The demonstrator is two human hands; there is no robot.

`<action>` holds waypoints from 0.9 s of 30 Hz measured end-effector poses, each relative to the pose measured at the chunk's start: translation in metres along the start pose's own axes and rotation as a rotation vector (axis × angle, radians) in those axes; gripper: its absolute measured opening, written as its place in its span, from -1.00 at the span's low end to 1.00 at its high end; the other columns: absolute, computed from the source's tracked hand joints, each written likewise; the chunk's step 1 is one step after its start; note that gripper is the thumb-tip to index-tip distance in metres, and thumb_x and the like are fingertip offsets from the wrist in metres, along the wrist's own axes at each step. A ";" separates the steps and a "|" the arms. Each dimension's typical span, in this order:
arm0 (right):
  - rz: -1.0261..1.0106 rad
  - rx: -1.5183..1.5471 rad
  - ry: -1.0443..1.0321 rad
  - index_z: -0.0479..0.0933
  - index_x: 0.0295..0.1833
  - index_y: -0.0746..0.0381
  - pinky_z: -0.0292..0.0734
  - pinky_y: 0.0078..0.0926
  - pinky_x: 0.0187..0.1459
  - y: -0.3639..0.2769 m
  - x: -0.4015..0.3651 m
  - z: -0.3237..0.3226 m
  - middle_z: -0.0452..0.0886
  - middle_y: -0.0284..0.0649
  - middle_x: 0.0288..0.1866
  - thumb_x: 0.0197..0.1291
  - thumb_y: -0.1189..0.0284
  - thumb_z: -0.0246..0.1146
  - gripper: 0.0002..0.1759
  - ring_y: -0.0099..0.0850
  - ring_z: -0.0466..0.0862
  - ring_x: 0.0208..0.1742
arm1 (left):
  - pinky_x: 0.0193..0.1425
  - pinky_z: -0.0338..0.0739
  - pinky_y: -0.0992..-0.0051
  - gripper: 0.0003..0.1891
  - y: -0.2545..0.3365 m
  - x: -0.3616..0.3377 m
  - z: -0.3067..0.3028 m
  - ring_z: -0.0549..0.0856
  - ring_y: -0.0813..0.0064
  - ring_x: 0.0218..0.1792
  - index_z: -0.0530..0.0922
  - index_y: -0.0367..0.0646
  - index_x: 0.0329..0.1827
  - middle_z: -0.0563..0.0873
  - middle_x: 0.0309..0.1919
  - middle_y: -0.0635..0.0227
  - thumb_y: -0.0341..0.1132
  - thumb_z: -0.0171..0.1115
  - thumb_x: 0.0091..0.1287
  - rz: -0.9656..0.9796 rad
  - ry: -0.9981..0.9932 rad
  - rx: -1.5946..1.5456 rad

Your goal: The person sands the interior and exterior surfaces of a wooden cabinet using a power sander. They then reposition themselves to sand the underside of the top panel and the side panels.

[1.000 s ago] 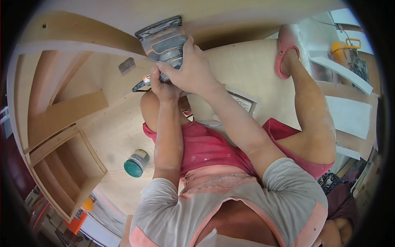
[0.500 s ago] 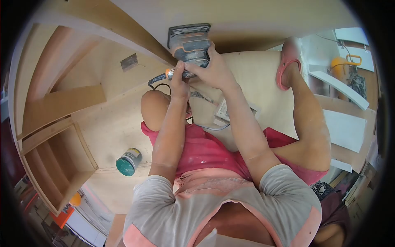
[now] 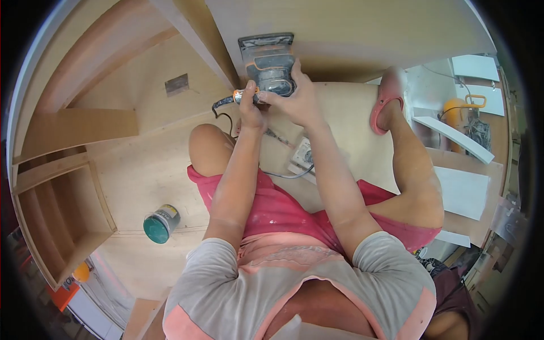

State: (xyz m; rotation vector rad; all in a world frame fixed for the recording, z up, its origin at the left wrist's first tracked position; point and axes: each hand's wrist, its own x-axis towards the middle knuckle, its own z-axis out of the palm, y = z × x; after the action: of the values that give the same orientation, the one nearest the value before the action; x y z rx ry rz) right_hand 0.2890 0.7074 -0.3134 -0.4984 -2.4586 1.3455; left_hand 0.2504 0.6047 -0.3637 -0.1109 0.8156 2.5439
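Observation:
A dusty grey power sander (image 3: 271, 71) with orange trim has its flat pad against the pale upright panel (image 3: 351, 34). My left hand (image 3: 250, 107) is closed around the cord end of the sander, near its orange ring. My right hand (image 3: 296, 97) grips the sander body from the right, with the thumb near the back end. The black cord (image 3: 222, 109) loops down on the left, beside my bent knee. A socket box (image 3: 304, 153) with a cable lies on the plywood between my legs.
A jar with a green lid (image 3: 156, 228) is on the plywood at the left. An open wooden box (image 3: 62, 215) stands at the far left. White boards (image 3: 462, 190) and a yellow-orange tool (image 3: 454, 112) are on the right. A thin wooden upright (image 3: 198, 39) rises beside the panel.
The view has shifted, so the jar and wooden box appear further left and more of the panel shows. Both hands are still on the sander, which appears slightly to the right.

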 end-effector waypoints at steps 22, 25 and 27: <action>-0.017 0.149 0.051 0.14 0.26 0.65 0.50 -0.37 -0.02 0.000 -0.004 0.008 0.51 0.13 -0.08 -0.27 0.18 0.53 0.11 -0.17 0.58 -0.03 | -0.08 0.50 0.48 -0.76 0.004 0.004 0.000 0.64 0.51 -0.22 0.56 -0.15 -0.16 0.64 -0.26 0.38 -0.20 0.19 0.22 0.018 0.033 0.019; 0.012 0.092 0.058 0.14 0.26 0.65 0.50 -0.36 -0.04 0.010 -0.015 0.014 0.51 0.14 -0.09 -0.27 0.18 0.53 0.11 -0.16 0.58 -0.05 | 0.06 0.50 0.35 -0.61 -0.012 0.004 -0.015 0.63 0.33 -0.08 0.46 -0.25 0.02 0.63 -0.10 0.24 -0.14 0.06 0.26 -0.087 0.124 -0.010; -0.023 0.045 0.092 0.14 0.26 0.66 0.50 -0.37 -0.04 0.004 -0.010 0.010 0.51 0.13 -0.10 -0.28 0.18 0.53 0.11 -0.16 0.59 -0.05 | -0.01 0.51 0.39 -0.64 -0.009 0.004 -0.003 0.64 0.39 -0.14 0.51 -0.20 -0.04 0.64 -0.16 0.28 -0.12 0.09 0.26 -0.064 0.114 -0.035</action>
State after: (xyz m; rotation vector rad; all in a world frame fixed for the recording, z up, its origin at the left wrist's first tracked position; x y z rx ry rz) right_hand 0.2945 0.6976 -0.3225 -0.5080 -2.3478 1.3352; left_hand 0.2503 0.6108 -0.3718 -0.2909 0.7969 2.5105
